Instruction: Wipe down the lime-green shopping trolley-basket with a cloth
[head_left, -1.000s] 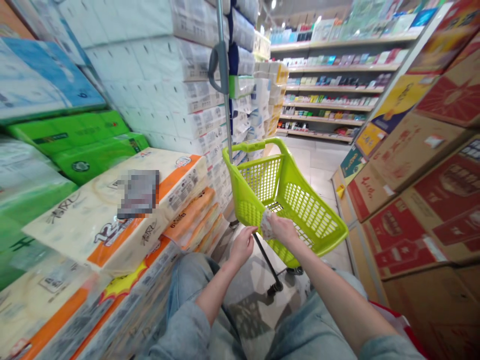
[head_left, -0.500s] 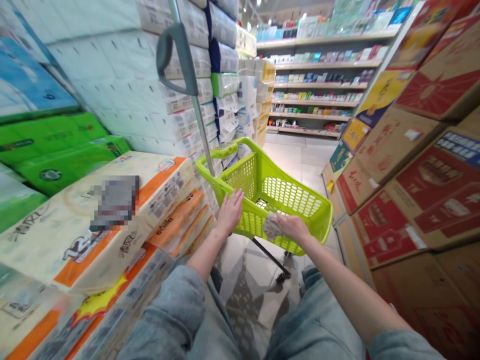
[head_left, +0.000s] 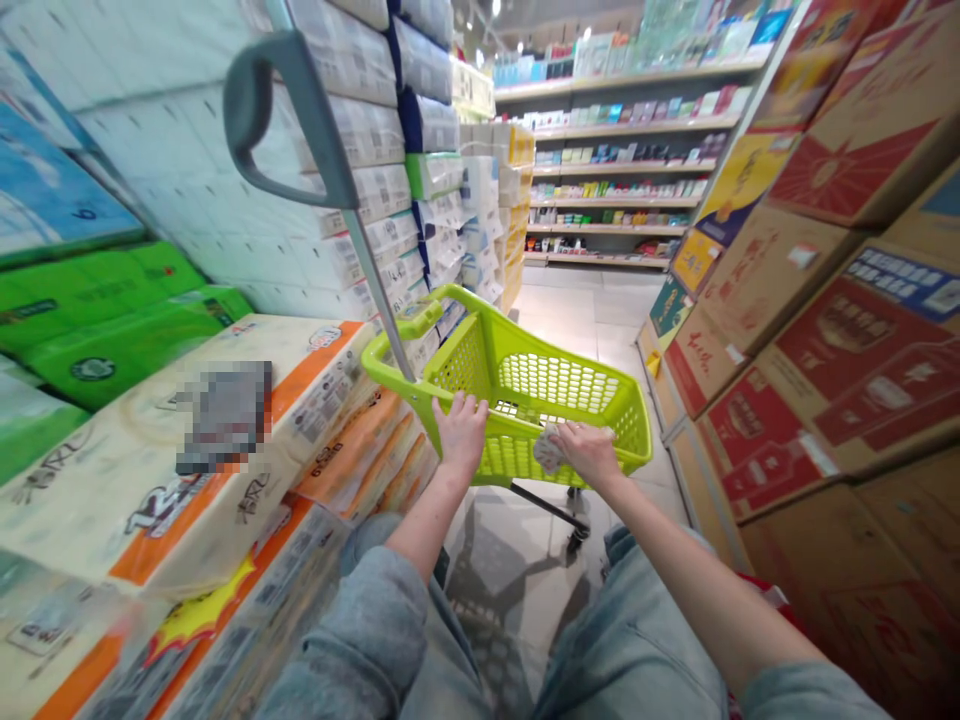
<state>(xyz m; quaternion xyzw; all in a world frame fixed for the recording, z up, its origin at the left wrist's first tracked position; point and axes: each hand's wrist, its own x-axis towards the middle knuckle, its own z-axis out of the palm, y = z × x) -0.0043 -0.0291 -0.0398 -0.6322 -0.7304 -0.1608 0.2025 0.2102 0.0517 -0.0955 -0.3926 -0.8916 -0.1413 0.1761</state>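
The left hand (head_left: pixel 461 435) lay opened, its fingers slightly apart, upon the near rim of the green cart (head_left: pixel 517 428), which stood beside the stacked packs (head_left: pixel 352 455); the right hand (head_left: pixel 592 452) grasped a crumpled pale wad (head_left: pixel 550 450) at this same side; farther behind were stocked shelves (head_left: pixel 615 170).

Tiled floor (head_left: pixel 566 292), green wheeled cart (head_left: pixel 510 442) on it

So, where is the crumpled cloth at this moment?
In the head view, the crumpled cloth is just right of centre, held in the right hand at the near side of the green cart, with the left hand further left.
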